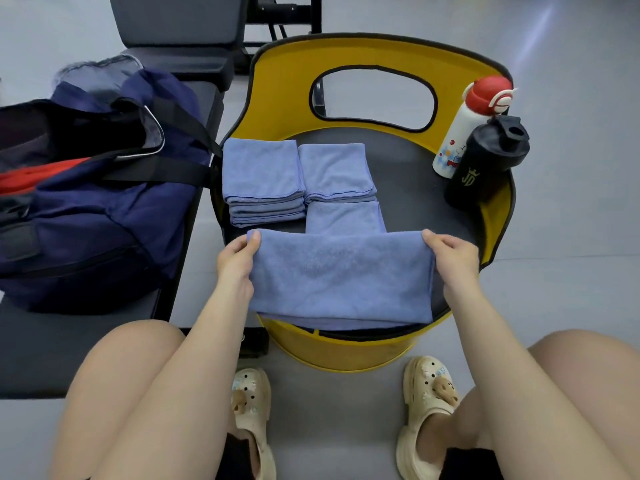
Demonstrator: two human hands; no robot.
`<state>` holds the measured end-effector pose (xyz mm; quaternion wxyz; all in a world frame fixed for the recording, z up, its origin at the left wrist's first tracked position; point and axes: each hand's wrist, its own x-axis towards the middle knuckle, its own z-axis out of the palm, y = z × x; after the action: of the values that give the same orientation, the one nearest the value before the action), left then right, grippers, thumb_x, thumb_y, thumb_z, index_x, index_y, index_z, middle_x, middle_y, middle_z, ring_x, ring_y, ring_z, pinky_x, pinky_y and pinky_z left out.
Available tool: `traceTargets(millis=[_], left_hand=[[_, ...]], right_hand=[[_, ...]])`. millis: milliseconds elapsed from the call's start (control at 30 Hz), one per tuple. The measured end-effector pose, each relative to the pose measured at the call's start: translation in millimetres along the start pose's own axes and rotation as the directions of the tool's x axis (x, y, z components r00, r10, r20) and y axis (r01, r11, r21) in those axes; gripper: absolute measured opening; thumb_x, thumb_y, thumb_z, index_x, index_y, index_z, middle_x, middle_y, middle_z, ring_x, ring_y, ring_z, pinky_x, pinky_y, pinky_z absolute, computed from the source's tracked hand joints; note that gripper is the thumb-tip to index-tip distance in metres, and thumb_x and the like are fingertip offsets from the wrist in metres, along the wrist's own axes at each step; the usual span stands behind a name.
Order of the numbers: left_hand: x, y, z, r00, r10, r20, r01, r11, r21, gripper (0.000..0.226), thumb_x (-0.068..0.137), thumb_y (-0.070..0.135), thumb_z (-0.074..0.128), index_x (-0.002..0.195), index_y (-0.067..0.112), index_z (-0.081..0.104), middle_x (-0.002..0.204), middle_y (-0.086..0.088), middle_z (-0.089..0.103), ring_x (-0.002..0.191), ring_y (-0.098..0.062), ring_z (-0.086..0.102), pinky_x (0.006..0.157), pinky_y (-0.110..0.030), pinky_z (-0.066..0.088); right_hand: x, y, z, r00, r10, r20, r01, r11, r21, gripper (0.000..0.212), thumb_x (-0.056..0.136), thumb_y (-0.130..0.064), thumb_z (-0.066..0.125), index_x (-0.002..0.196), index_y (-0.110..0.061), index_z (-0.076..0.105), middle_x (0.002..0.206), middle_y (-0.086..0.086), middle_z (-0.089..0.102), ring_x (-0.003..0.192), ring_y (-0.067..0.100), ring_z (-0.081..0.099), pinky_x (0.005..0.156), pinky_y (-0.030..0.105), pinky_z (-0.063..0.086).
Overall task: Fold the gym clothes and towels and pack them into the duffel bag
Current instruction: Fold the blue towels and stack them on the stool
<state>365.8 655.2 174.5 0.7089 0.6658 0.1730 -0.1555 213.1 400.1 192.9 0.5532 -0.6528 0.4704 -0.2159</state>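
Note:
A blue towel (341, 275) lies half folded on the near part of the yellow chair's black seat (408, 188). My left hand (235, 259) pinches its far left corner and my right hand (450, 256) pinches its far right corner. Behind it a folded blue towel (346, 216) lies flat. Further back are two stacks of folded blue towels, one on the left (261, 174) and one on the right (334, 169). The open navy duffel bag (97, 202) sits on a black bench to the left, with red cloth (41, 174) inside.
A white bottle with a red cap (465, 129) and a black shaker bottle (485, 164) stand at the seat's right rim. The chair's yellow back (284, 84) rises behind the towels. My knees and sandalled feet are below, on grey floor.

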Motion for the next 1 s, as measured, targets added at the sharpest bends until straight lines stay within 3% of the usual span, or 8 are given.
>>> traceTargets(millis=[100, 233, 467, 567, 667, 867, 1000], left_hand=[[-0.3, 9.5, 3.7, 1.0, 0.002, 0.019, -0.001, 0.999, -0.032, 0.011, 0.09, 0.018, 0.064, 0.099, 0.011, 0.065, 0.099, -0.006, 0.066, 0.099, -0.024, 0.06, 0.096, -0.04, 0.049], [6.2, 23.4, 8.1, 0.999, -0.028, 0.027, 0.029, 0.999, -0.037, 0.031, 0.089, 0.01, 0.064, 0.119, 0.004, 0.061, 0.118, -0.013, 0.064, 0.11, -0.029, 0.061, 0.099, -0.044, 0.048], [22.5, 22.8, 13.0, 0.99, -0.085, 0.11, 0.078, 0.994, 0.07, 0.023, 0.094, 0.012, 0.057, 0.117, 0.011, 0.061, 0.116, -0.01, 0.064, 0.104, -0.029, 0.061, 0.094, -0.044, 0.049], [21.4, 2.0, 10.2, 0.988, -0.097, 0.118, 0.083, 0.989, 0.121, 0.019, 0.095, 0.022, 0.057, 0.112, 0.015, 0.062, 0.118, -0.01, 0.065, 0.107, -0.029, 0.061, 0.096, -0.046, 0.049], [17.0, -9.6, 4.2, 0.994, -0.037, 0.099, 0.02, 0.986, 0.165, 0.018, 0.094, 0.025, 0.058, 0.11, 0.018, 0.063, 0.116, -0.008, 0.066, 0.106, -0.026, 0.062, 0.096, -0.044, 0.049], [13.6, -1.5, 1.5, 0.987, -0.105, 0.119, 0.092, 0.989, 0.112, 0.021, 0.09, 0.039, 0.061, 0.089, 0.019, 0.066, 0.088, 0.001, 0.068, 0.079, -0.015, 0.063, 0.06, -0.028, 0.047], [12.5, -0.3, 1.6, 0.982, -0.086, 0.167, 0.069, 0.992, 0.103, 0.019, 0.091, 0.028, 0.063, 0.102, 0.013, 0.065, 0.087, 0.0, 0.068, 0.078, -0.015, 0.063, 0.054, -0.023, 0.049]], right_hand=[[3.1, -13.6, 2.7, 0.999, -0.023, -0.026, 0.024, 0.998, 0.06, 0.014, 0.09, -0.027, 0.066, 0.08, -0.018, 0.067, 0.082, -0.007, 0.062, 0.089, 0.016, 0.057, 0.08, 0.03, 0.046], [13.2, -30.4, 7.4, 0.998, -0.069, 0.005, 0.069, 0.997, 0.02, 0.02, 0.092, -0.022, 0.063, 0.107, -0.011, 0.068, 0.101, -0.002, 0.064, 0.098, 0.016, 0.056, 0.086, 0.031, 0.047], [38.3, -28.3, 16.2, 0.978, -0.031, 0.207, 0.057, 0.991, -0.123, 0.033, 0.094, -0.021, 0.06, 0.126, -0.015, 0.057, 0.115, -0.003, 0.057, 0.106, 0.015, 0.051, 0.087, 0.032, 0.044], [33.1, -3.4, 17.9, 0.977, 0.042, 0.208, -0.014, 0.991, -0.132, 0.036, 0.09, -0.033, 0.065, 0.121, -0.016, 0.058, 0.113, -0.002, 0.058, 0.104, 0.018, 0.055, 0.088, 0.036, 0.048], [28.2, 16.9, 16.3, 0.984, 0.022, 0.174, 0.016, 0.977, -0.213, 0.025, 0.089, -0.036, 0.063, 0.103, -0.014, 0.065, 0.098, -0.001, 0.064, 0.1, 0.023, 0.059, 0.091, 0.043, 0.05], [32.2, 12.1, 18.3, 0.978, -0.014, 0.21, 0.047, 0.987, -0.151, 0.033, 0.09, -0.039, 0.061, 0.083, -0.007, 0.065, 0.083, 0.008, 0.06, 0.081, 0.02, 0.053, 0.073, 0.036, 0.043], [29.7, 15.2, 22.2, 0.98, -0.012, 0.201, 0.035, 0.993, -0.11, 0.028, 0.09, -0.035, 0.061, 0.084, -0.008, 0.065, 0.088, 0.015, 0.059, 0.081, 0.019, 0.05, 0.073, 0.035, 0.04]])
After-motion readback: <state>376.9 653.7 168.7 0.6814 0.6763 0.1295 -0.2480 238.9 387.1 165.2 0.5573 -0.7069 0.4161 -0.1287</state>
